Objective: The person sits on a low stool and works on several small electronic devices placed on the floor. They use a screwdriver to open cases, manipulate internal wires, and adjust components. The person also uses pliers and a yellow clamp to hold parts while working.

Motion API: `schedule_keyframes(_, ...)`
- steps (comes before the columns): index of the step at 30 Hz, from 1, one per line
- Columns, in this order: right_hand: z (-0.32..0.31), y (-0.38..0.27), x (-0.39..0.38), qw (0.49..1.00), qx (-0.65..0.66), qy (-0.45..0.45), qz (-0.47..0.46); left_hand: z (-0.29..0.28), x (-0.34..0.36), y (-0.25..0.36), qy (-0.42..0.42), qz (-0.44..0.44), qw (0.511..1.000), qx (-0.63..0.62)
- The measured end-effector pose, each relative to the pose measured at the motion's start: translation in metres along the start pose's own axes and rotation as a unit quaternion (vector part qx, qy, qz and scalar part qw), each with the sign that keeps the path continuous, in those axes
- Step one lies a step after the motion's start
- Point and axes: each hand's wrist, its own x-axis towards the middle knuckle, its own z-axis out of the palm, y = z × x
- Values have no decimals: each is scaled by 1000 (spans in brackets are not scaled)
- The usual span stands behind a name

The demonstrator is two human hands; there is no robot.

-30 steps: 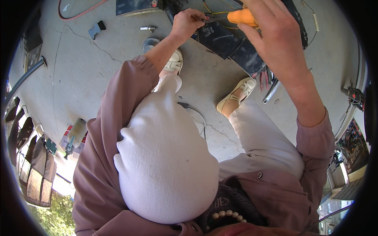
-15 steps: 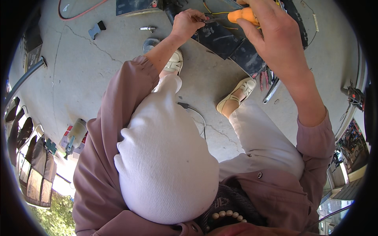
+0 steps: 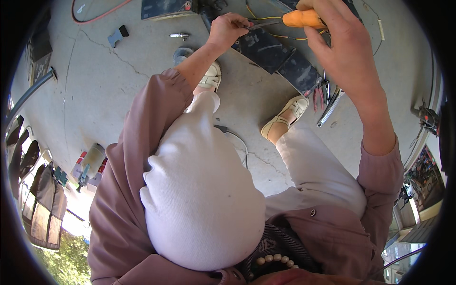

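Observation:
My left hand (image 3: 227, 29) pinches something small and reddish at the end of black block-like units (image 3: 261, 51), which look like batteries; the piece itself is mostly hidden. A thin metal piece (image 3: 265, 23) runs from those fingers toward the orange-handled tool (image 3: 299, 19) held in my right hand (image 3: 339, 50); whether the two join I cannot tell. Yellow wires (image 3: 289, 37) run beneath and beside the tool. Pliers with red handles (image 3: 318, 99) and a silver wrench-like tool (image 3: 327, 112) lie on the floor below the dark units.
Another black block (image 3: 166, 9), a spark plug (image 3: 178, 36), a dark bracket (image 3: 117, 36) and a red hose (image 3: 88, 19) lie on the cracked concrete floor (image 3: 95, 71). A black cable (image 3: 232, 133) is between my feet; a bottle (image 3: 92, 161) stands at left.
My right hand and the orange handle have shifted slightly right and down, uncovering more yellow wire. My left hand has dipped slightly, keeping its pinch.

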Motion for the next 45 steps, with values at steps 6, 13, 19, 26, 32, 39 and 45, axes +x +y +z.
schedule_keyframes(6,9,10,-10,997,-63,-8,38,2,2,-3,3,1,1000,11)
schedule_keyframes(13,9,20,-8,997,5,56,-55,-1,-2,10,2,-15,1000,21)
schedule_keyframes(19,7,14,-13,990,-90,-67,83,1,0,1,5,-10,1000,14)
schedule_keyframes(26,-4,17,-12,996,61,20,-57,0,-2,4,5,25,999,38)
schedule_keyframes(32,-14,25,-23,990,130,26,45,0,-3,15,13,44,994,95)
schedule_keyframes(39,-33,52,-53,976,147,47,151,-3,-1,22,-3,124,976,181)
schedule_keyframes(45,-30,74,-108,941,221,66,247,-1,4,30,-26,227,933,277)
